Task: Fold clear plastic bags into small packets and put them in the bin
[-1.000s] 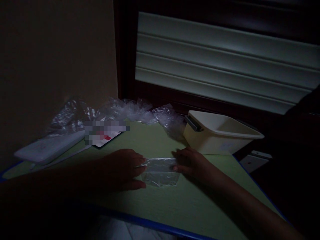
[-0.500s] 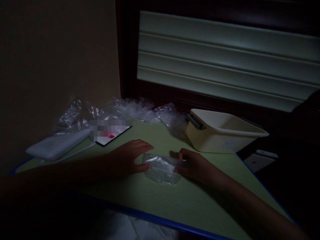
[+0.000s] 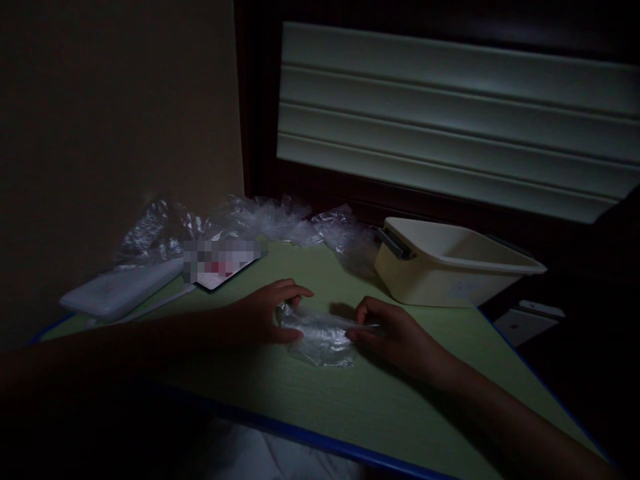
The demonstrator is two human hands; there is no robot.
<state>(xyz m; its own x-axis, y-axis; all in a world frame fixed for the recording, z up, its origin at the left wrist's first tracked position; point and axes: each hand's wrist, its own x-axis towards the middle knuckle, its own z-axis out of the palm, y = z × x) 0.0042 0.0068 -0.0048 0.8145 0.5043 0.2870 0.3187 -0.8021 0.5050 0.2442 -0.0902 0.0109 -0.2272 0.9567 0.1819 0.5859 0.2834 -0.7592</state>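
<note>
Since approx 0.5 s ago both hands have closed in on the small clear plastic bag (image 3: 323,337) near mid-table: left hand (image 3: 265,313) now pinches its left end w/ fingers curled over, right hand (image 3: 387,330) grips the right edge, and the bag looks more bunched, no longer flat. Judging by that, the folding/gathering is partway; bag isn't compact yet, and more crumpled plastic (image 3: 270,223) sits far along the wall. Green table (image 3: 380,407) also holds a white flat device (image 3: 120,293) far left, a blurred card (image 3: 223,263) w/ no legible text, and a cream tub (image 3: 450,263) far right.
</note>
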